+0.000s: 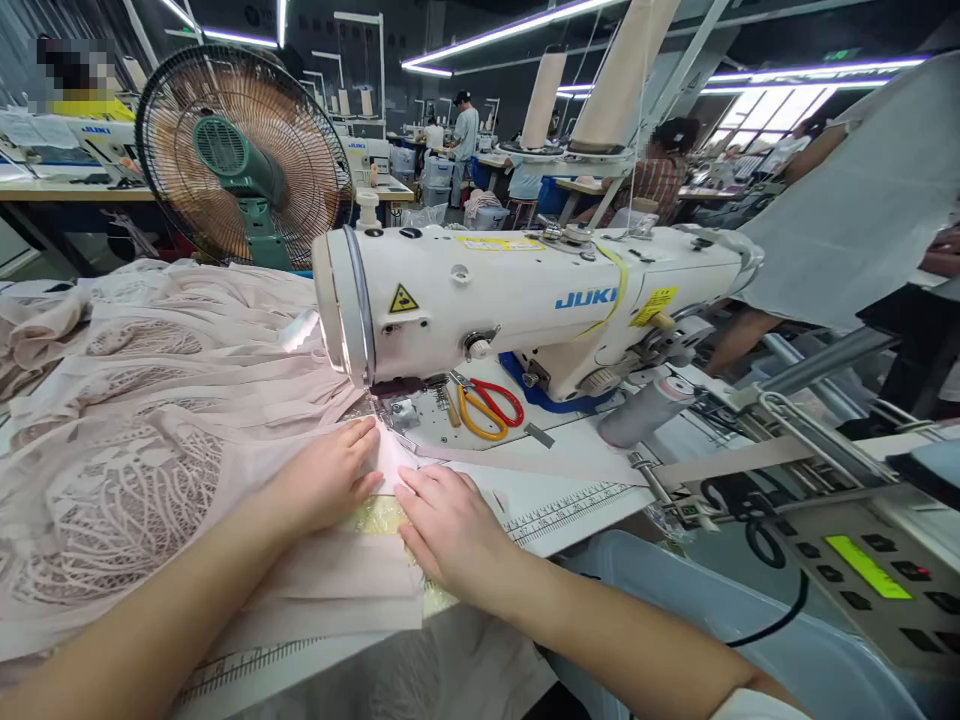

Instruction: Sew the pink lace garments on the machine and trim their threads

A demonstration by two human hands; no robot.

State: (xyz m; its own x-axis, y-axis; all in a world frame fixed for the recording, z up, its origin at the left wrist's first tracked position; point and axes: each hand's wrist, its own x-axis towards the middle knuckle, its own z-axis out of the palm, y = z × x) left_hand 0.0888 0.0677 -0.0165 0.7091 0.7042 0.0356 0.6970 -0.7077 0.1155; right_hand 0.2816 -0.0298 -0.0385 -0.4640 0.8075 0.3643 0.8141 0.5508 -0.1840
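L hand lay flat, unclenched, on pale-pink lace-panelled fabric by sewing end of white, blue-lettered sewing machine. R hand touched fabric; pinch? couldn't tell. Prob. mid-seam: edge at machine, more bunched L; sewn amt unclear.

Fan, L bkgd — strip lts o'head

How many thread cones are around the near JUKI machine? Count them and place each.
3: a left pale cone and a larger right pale cone, both behind the machine; and a grey cone beside its base, on the right. Others may be hidden.
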